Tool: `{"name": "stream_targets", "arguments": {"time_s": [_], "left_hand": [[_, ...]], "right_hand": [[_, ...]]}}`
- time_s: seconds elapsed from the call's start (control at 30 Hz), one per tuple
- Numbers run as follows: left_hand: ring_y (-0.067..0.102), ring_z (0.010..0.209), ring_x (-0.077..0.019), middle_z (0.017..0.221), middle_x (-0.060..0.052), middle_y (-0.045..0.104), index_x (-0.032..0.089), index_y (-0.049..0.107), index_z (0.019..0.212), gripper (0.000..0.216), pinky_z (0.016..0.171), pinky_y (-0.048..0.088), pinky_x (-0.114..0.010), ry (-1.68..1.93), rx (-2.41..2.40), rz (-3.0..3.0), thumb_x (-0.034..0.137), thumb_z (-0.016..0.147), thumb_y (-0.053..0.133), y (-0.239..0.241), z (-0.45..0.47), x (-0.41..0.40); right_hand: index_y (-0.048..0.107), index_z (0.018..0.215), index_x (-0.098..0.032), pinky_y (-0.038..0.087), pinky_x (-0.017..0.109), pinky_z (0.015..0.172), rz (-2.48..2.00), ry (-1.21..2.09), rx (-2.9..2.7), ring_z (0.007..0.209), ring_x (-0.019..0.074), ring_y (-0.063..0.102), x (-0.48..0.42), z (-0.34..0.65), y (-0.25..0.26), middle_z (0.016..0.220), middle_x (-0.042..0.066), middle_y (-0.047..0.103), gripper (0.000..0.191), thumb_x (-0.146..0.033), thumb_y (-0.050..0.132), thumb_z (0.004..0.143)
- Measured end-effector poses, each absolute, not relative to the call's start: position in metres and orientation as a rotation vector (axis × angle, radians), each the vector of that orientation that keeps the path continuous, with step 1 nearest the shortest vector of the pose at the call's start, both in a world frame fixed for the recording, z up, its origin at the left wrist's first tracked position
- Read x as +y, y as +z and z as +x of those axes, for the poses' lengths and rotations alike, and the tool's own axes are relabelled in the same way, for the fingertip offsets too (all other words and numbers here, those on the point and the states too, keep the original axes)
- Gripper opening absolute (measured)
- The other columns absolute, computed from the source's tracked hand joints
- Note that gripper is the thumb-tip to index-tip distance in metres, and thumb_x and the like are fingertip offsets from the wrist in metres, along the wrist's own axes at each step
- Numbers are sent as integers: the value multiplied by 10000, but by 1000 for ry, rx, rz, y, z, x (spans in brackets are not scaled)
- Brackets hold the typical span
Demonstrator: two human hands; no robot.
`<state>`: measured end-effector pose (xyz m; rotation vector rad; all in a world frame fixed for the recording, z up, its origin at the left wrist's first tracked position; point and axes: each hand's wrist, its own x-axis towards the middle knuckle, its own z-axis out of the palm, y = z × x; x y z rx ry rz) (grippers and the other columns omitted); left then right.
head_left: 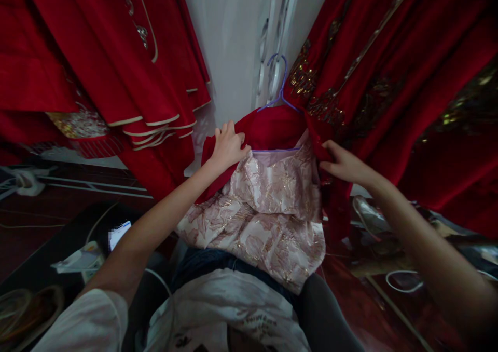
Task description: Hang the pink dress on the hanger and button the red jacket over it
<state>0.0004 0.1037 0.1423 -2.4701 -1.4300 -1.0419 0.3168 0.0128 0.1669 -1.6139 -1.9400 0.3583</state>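
Clearly, in the head view, a pink patterned dress (278,193) lies across the person's lap, with a red garment (274,126) behind it and a purple hanger (280,90) at its neck. The left hand (229,145) has its fingers curled tight on the red garment's shoulder, beside the dress strap. The right hand (344,162) touches red cloth opposite, thumb and forefinger slightly parted; whether they grip it, I cannot tell. Red clothes (155,77) hang on both sides.

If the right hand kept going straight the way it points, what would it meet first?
Probably the red cloth just ahead of the right hand; whether they already touch is unclear.
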Motion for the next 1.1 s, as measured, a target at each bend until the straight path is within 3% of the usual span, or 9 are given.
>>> {"name": "stream_targets", "arguments": {"time_s": [0.1,0.3,0.47,0.6,0.73,0.83,0.93,1.1], "left_hand": [[434,1156,-423,1093,-165,515,165,554,667,234,926,351,-607,-1029,-1421,-2436,344,785,649,143,1,100],[450,1149,-410,1076,-158,523,171,545,664,224,935,352,-596,-974,-1409,-2441,331,777,654,147,-9,104],[414,1216,-398,1182,-161,506,180,546,717,192,977,335,-573,-1012,-1429,-2439,336,797,624,143,-13,113],[321,1315,-370,1378,-152,388,186,540,813,161,1044,287,-542,-1099,-1407,-2369,341,825,583,130,-11,107],[298,1315,-365,1434,-145,319,200,518,915,215,1033,304,-527,-1147,-1456,-2288,350,794,615,110,-8,90],[411,1211,-343,1302,-172,428,195,487,976,251,974,371,-489,-1205,-1523,-2286,301,785,610,94,-5,85],[551,1000,-262,1064,-127,554,187,448,1002,219,875,443,-405,-1284,-1489,-2484,231,812,548,88,2,90],[601,750,-186,841,-36,599,196,455,962,180,732,467,-321,-1414,-1519,-2709,188,808,547,113,26,104]], "right_hand": [[519,854,-217,503,382,835,-1493,525,-2004,833,237,609,27,277,144,898,49,650,227,-194,535,628],[534,845,-221,544,367,776,-1325,782,-1967,809,224,635,30,226,121,876,19,675,244,-158,481,615],[534,883,-234,549,347,617,-1346,979,-2029,672,203,622,3,244,126,815,16,665,208,-195,492,683],[508,1018,-235,545,392,731,-1560,636,-2034,773,242,639,-6,276,131,883,52,653,334,-259,591,695],[369,1219,-222,548,410,704,-1640,387,-1847,774,242,624,4,289,125,989,94,589,619,-341,657,684],[297,1285,-230,552,401,753,-1463,323,-1799,884,240,614,18,276,120,1129,129,529,707,-395,672,709],[360,1208,-220,520,420,853,-1358,171,-1798,1004,264,576,36,257,118,1140,141,525,579,-347,654,726],[413,958,-212,514,429,776,-1367,46,-1711,797,231,582,63,235,114,917,88,572,328,-192,560,665]]}}
